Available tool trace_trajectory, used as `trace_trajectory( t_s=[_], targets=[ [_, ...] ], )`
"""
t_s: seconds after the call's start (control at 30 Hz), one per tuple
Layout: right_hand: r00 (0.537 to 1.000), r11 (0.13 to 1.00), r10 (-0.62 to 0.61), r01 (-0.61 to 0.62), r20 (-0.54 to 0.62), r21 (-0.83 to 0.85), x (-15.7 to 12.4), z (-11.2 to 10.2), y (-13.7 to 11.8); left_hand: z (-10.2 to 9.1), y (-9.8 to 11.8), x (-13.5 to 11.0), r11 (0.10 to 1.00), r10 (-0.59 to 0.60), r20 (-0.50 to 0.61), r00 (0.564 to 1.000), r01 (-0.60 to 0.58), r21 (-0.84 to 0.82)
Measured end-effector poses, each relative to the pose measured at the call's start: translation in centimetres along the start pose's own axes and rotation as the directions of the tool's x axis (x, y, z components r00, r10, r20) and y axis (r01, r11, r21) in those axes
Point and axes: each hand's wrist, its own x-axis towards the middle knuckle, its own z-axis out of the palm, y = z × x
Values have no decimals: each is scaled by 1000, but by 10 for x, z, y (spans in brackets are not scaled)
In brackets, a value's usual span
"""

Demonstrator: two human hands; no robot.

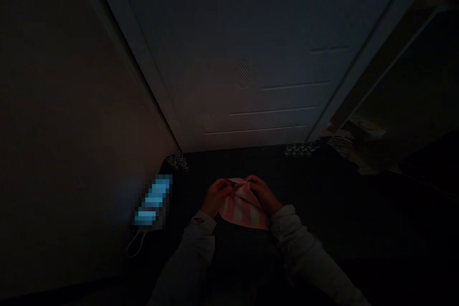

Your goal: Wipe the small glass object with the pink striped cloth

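on the dk table [319,210], right in front of the body, a pink + white striped cloth [244,213] is held btwn two hands. its upper edge is gripped by the left hand [215,197] on one side & by the right hand [264,194] on the other; fingers of both are curled in close w/ little gap, & fabric is pinched by each. exact finger/thumb contact can't be told, b/c light's v. low. lower part of the cloth is spread toward the body; whether the tabletop is touched by it can't be told. a crease is seen across the middle, prob. b/c the top is gathered from both sides. hands are set nr each other, prob. b/c the cloth is small. pale sleeves [196,236] are bunched nr the wrists, maybe so fingers are unhindered.

to the left, by the wall [89,143], a lit phone [153,203] (seemingly) is set at a slant, prob. off to the side so hand room isn't crowded; screen's pixelated, can't be read. a white cord [134,246] is looped at its nr end. along the far edge, a pale panel [272,48] w/ hearts is seen; small shiny pieces [301,148] are grouped nr its foot, prob. out of the way.
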Motion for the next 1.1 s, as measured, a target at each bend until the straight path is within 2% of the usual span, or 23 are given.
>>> trace_trajectory(
  t_s=[0.5, 0.67, 0.83, 0.97, 1.1],
  targets=[
    [999, 1000, -25, 25, -46, -1, 2, 0, 3, 2, 1, 0, 999, -15, 6, 1000, 15, -49],
    [1000, 999, -22, 23, -18, 31, 1, 0, 2, 0, 0, 2, 997, 3, 19, 1000, -1, -82],
    [999, 1000, -9, 8, 46, 12, 0, 0, -1, -2, 1, 3, 991, -22, -12, 1000, 21, -133],
    [997, 997, -48, 51, 57, -52, 1, 0, -2, -3, 1, 3, 986, -53, -89, 995, 38, -162],
    [997, 994, -42, 48, 62, -102, 1, 1, -2, -5, 1, 4, 983, -62, -111, 992, 41, -180]
  ],
)
